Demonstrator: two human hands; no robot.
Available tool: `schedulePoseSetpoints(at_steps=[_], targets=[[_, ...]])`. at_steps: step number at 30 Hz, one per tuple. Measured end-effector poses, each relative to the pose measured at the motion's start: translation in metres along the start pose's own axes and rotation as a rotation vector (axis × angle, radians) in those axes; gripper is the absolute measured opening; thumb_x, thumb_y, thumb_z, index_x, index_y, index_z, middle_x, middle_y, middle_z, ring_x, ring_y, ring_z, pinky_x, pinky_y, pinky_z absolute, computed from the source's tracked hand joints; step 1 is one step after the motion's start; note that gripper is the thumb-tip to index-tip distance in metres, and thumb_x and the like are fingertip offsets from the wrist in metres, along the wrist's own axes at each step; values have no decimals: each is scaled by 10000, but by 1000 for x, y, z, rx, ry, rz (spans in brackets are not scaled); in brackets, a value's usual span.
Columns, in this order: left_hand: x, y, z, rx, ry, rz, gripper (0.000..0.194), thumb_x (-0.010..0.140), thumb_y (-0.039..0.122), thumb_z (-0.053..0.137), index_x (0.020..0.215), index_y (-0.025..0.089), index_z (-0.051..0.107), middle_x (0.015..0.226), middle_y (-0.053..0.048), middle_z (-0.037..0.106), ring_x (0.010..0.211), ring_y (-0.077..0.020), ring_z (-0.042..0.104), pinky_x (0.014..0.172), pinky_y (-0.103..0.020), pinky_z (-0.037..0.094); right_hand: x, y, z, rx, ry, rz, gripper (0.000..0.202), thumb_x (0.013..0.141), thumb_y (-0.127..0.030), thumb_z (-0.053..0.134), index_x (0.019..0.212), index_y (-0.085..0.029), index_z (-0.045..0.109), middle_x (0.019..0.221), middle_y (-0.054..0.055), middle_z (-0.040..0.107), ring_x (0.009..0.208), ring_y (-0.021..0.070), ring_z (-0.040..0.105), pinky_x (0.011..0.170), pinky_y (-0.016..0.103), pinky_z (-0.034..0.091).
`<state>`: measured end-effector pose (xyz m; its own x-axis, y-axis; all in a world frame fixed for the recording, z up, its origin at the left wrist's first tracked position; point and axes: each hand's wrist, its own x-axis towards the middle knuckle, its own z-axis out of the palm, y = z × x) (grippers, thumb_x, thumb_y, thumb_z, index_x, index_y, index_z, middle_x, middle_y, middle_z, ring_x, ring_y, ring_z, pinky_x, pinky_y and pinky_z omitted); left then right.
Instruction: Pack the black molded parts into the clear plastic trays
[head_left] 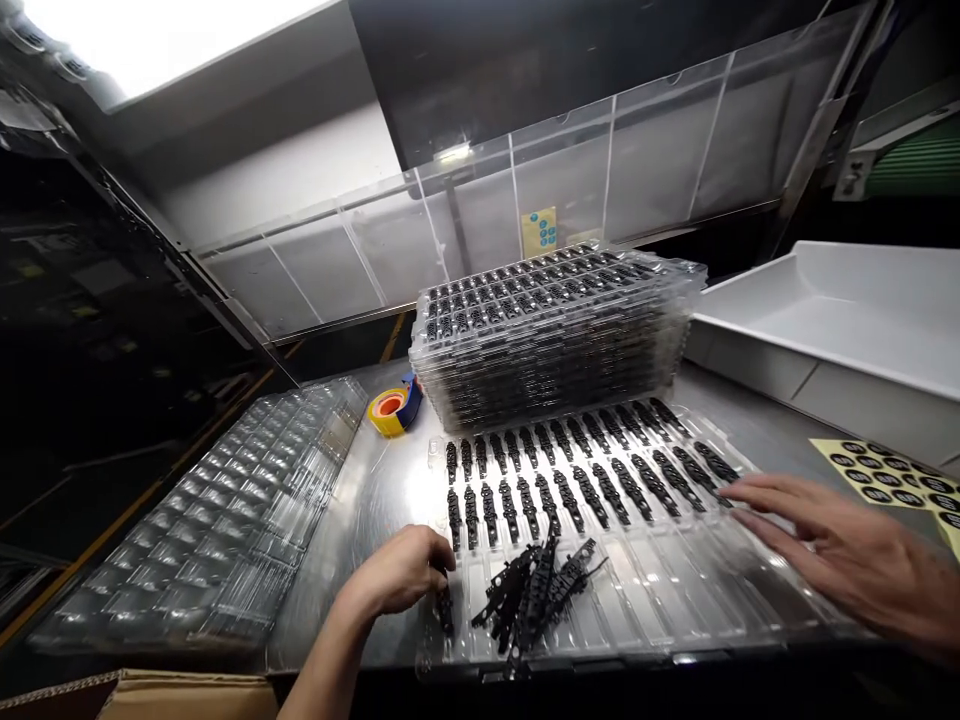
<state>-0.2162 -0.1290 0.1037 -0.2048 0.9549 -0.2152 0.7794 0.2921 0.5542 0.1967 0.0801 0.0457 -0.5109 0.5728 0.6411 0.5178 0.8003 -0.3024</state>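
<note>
Curling over a black strip (445,612) that points away from the person, the left hand (401,572), its pinch unclear, is nearer the pile (534,592) just to its right than the right hand (855,552), fingers apart, at the tray's (694,575) right end.

Behind the open tray (660,590) stands the tray stack (555,360); left of it lie the tape roll (390,408) and empty trays (225,510); right of it, the sticker sheet (885,475).
</note>
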Motion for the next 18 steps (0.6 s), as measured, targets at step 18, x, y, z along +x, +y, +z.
schedulePoseSetpoints(at_steps=[18], targets=[[5,2,94,-27,474,333,177,839,262,553,944,273,695,909,-30,724,864,-198,671,790,-299,535,44,-166,69,189,-404,-415,50,845,-191,669,889,-209,656,971,15,636,871,173,514,763,314,424]])
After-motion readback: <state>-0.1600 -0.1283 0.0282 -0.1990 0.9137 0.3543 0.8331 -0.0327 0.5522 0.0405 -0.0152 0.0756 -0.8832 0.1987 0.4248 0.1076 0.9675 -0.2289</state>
